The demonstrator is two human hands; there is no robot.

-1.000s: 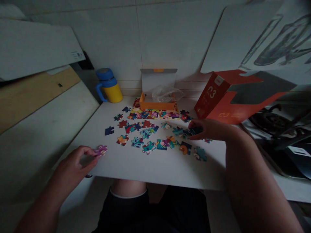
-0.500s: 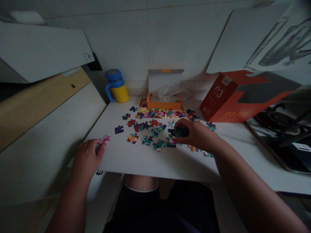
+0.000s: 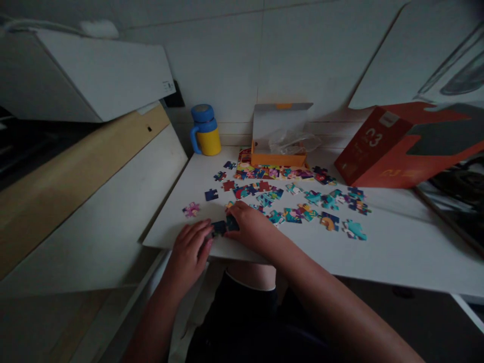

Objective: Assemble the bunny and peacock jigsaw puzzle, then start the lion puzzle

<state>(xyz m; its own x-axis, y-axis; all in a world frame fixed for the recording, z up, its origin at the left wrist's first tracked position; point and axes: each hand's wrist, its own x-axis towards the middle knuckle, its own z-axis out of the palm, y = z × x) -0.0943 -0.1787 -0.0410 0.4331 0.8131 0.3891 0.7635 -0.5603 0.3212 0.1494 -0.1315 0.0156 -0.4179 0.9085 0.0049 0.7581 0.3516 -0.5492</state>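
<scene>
Near the front edge of the white table, my right hand (image 3: 247,223) pinches a dark blue puzzle piece (image 3: 232,222) between thumb and fingers. Against its left side lies another dark puzzle piece (image 3: 219,228); whether the two interlock I cannot tell. My left hand (image 3: 191,251) has its thumb and fingertips closed about the left end of that second piece, partly hiding it. A pink puzzle piece (image 3: 191,209) lies loose just beyond my left hand. Further up is a single navy piece (image 3: 212,194). My right hand covers part of an orange piece (image 3: 229,205).
Several loose pieces, among them a teal one (image 3: 354,229), spread to the right. An orange box (image 3: 279,160) with clear plastic stands on a colourful sheet (image 3: 242,166) at the back. A blue-yellow mug (image 3: 209,142) stands left, a red carton (image 3: 372,151) right.
My left hand has let go of the pink piece and moved right. My right hand has brought dark pieces from the middle to the front left. The view has swung left.
</scene>
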